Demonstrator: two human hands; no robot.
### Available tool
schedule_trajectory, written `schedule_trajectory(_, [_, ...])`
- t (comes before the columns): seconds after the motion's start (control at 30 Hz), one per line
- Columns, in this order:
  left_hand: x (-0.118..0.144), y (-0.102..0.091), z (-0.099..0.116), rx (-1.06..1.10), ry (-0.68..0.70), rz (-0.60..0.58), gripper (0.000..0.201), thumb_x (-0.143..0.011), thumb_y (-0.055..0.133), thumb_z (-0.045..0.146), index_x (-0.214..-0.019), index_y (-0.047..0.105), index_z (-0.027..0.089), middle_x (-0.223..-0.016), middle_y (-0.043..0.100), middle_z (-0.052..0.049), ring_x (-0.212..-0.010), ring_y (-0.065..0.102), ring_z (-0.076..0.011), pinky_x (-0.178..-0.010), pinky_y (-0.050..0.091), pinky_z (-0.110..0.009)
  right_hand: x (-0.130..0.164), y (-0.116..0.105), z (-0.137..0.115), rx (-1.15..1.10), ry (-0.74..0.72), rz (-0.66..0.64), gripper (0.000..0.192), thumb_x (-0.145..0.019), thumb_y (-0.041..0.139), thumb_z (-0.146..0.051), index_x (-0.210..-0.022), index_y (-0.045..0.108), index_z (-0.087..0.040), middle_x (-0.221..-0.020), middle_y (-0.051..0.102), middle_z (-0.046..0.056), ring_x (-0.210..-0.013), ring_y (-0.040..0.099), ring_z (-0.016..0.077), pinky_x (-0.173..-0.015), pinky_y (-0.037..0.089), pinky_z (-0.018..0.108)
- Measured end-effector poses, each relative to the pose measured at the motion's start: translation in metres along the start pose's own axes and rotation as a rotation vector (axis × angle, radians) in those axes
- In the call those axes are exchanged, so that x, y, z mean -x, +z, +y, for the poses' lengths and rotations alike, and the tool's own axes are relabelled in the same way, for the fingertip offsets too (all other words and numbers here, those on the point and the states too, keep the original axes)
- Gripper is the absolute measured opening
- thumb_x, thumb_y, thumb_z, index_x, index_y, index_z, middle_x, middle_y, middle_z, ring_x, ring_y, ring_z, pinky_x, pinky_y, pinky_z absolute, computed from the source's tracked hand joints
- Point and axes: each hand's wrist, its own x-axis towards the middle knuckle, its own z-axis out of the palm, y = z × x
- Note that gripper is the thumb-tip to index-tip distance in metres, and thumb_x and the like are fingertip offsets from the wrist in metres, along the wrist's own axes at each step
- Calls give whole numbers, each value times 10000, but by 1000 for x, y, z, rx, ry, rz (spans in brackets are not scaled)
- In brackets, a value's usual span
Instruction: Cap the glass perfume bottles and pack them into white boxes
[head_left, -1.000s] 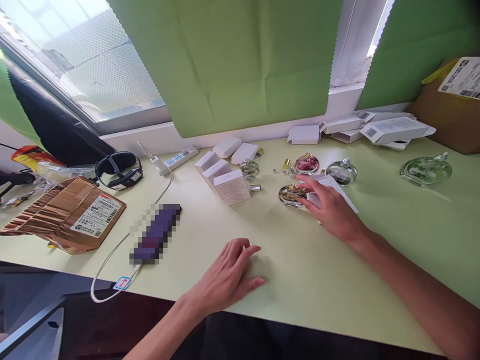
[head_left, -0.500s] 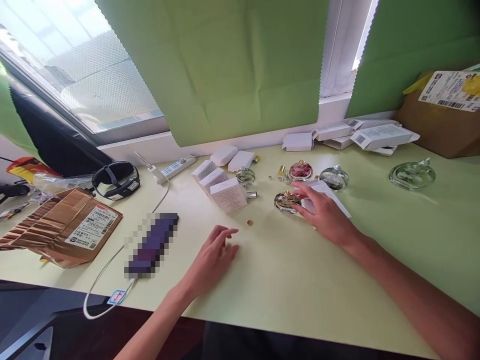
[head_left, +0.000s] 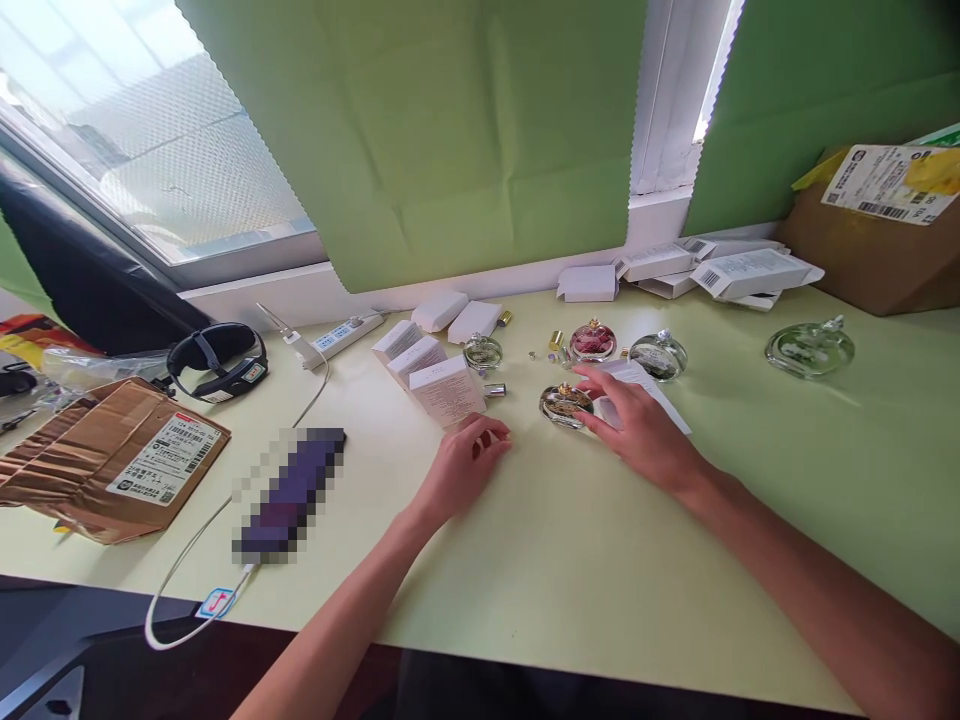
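Table (head_left: 570,560): pale green, crowded with glassware along the far edge.
Right hand (head_left: 637,432): loosely open, palm on a white leaflet (head_left: 654,392), fingertips touching the amber bottle (head_left: 564,404).
Left hand (head_left: 461,465): fingers curled, tips on the table beside a white box (head_left: 448,391); whether it pinches anything cannot be told.
Risk: a nudge could likely roll the round amber bottle into the pink bottle (head_left: 592,342).

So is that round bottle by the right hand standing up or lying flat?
Lying flat. The round bottle rests on its broad side on the table, gold cap sideways, with the right hand touching it.
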Motion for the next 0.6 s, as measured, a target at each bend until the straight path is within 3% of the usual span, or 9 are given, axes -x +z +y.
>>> schedule_trajectory(0.27, [-35,12,30,608,72,38,268,-869,706,365,-1102,716,231,-984,665,-47,-839,576,-133,-738,464,-248,2,2,-4,18,-2,-15,529,-936,621,-280,-1428,431,-320,-1178,726,31,-1113,661,263,-972,505,443])
schedule_trajectory(0.43, [-38,18,26,769,-30,18,264,-871,711,385,-1070,716,211,-859,647,-21,-734,521,-96,-688,430,-218,2,0,-5,-11,-31,-19,553,-941,617,-324,-1450,403,-323,-1238,685,48,-1173,625,263,-998,496,457])
schedule_trajectory(0.53, [-33,23,24,808,-77,0,275,-882,695,407,-1067,716,204,-857,646,-18,-730,510,-91,-676,412,-212,1,-4,-9,-7,-105,72,526,-921,649,-367,-1408,470,-280,-1304,611,94,-1250,557,277,-1048,460,460])
schedule_trajectory(0.6, [-30,25,29,824,-82,-8,267,-876,700,409,-1045,725,204,-907,664,-25,-757,529,-96,-689,416,-217,0,-6,-14,5,-174,119,434,-931,644,-349,-1344,539,-271,-1220,618,96,-1202,574,269,-1032,462,454])
